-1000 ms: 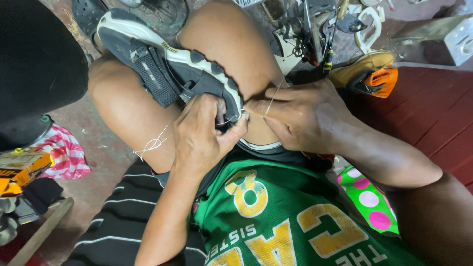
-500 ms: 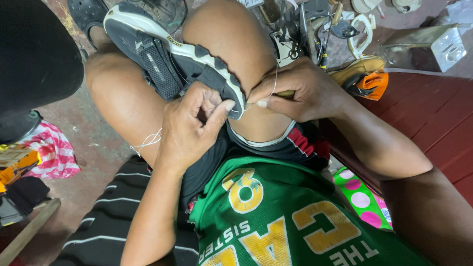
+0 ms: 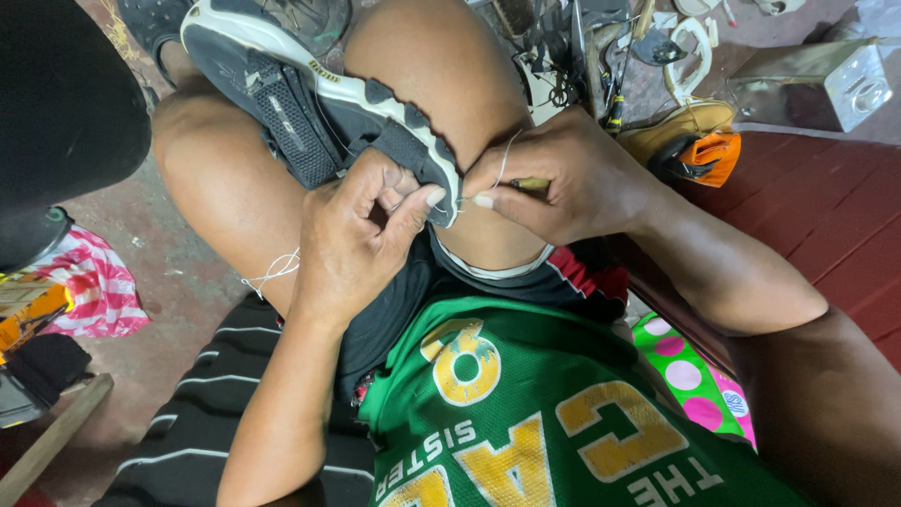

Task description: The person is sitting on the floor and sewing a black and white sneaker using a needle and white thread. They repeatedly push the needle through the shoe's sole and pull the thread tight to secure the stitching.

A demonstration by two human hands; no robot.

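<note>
A person's left hand (image 3: 361, 225) is pinching the heel edge of a black-and-white sneaker (image 3: 314, 108) lying across the bare knees at upper centre of the frame, fingers curled tight on it. The right hand (image 3: 554, 178) is closing its fingers around a yellowish tool handle (image 3: 530, 184) and a white thread (image 3: 507, 155), touching the shoe's heel.

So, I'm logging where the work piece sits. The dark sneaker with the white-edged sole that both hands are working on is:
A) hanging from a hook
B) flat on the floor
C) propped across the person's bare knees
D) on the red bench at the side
C: the sneaker lies across the bare knees, its end pinched by the left hand, while the right hand holds a white thread beside it.
</note>
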